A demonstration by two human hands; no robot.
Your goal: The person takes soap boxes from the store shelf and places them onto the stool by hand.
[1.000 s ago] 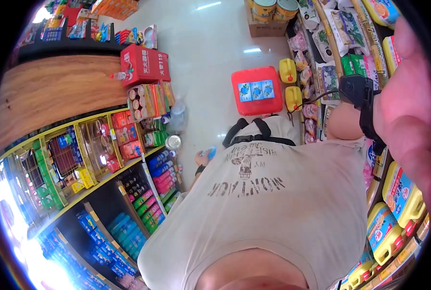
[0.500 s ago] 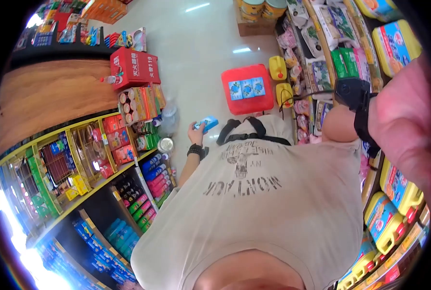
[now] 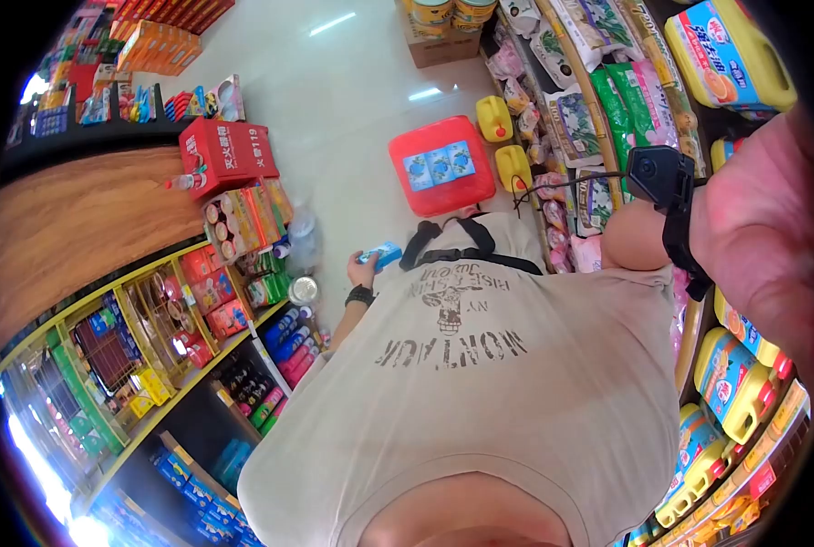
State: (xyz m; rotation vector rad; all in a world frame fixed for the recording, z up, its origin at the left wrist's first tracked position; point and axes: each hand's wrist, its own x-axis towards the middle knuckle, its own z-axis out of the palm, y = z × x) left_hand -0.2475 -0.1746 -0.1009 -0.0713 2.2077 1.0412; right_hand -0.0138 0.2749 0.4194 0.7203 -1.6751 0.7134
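My left hand (image 3: 363, 270) is closed around a small blue-and-white pack (image 3: 388, 256), held beside my waist on the left. Three similar blue-and-white packs (image 3: 440, 166) lie side by side on a red square plastic surface (image 3: 409, 143) in front of me. My right hand (image 3: 761, 214) is raised very close to the camera at the right edge. A black strap with a small camera-like device (image 3: 659, 173) sits at that wrist. The right fingers run into the dark edge and cannot be seen.
Shelves with bagged goods (image 3: 574, 126) and yellow detergent jugs (image 3: 722, 61) line my right. Two yellow containers (image 3: 494, 119) stand by the red surface. To my left are a wooden counter (image 3: 97, 237), a red box (image 3: 225, 150) and shelves of packaged goods (image 3: 213, 301).
My view has turned a little, so the red surface and the counter appear further left. My left hand keeps the pack, now nearer my waist strap. The right hand stays by the camera.
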